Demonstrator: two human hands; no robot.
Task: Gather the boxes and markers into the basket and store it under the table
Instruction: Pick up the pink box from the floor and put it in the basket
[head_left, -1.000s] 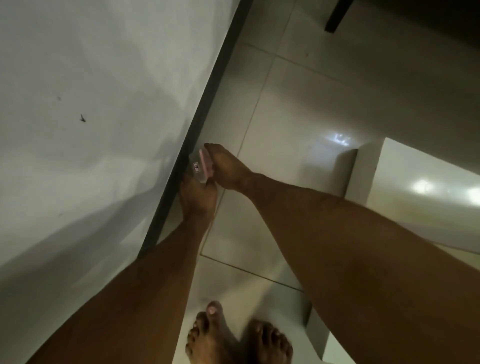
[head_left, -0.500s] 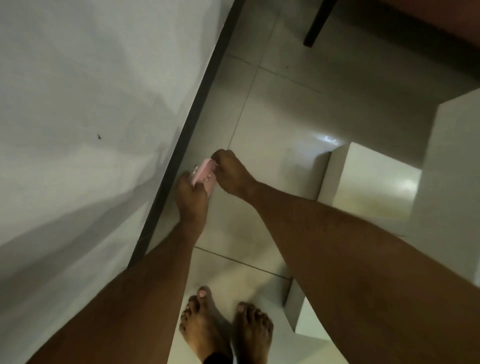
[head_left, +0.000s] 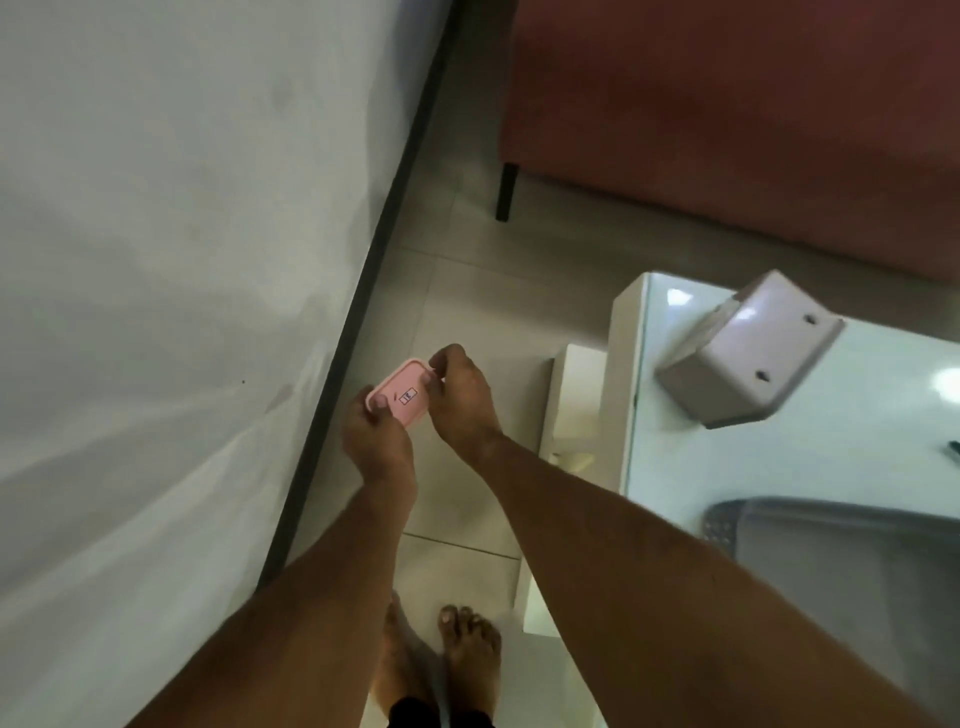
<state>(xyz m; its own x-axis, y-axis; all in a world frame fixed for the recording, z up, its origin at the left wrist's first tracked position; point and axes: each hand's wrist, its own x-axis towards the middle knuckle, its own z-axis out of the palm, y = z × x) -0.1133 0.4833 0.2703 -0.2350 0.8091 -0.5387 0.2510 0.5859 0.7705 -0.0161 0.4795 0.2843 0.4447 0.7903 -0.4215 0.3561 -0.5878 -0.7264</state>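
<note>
both hands, left hand (head_left: 379, 447) and right hand (head_left: 460, 402), hold a pink box (head_left: 402, 397).

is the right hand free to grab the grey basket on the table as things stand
Probably not yet: the right hand and left hand both pinch the pink box. The grey basket lies unobstructed by the right forearm.

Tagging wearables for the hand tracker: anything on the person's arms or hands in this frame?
Nothing worn. Both forearms are bare, with no sleeve in view. The left hand and right hand show no gloves, watch or bands. Rings are too small to rule out. No markings or cables.
</note>
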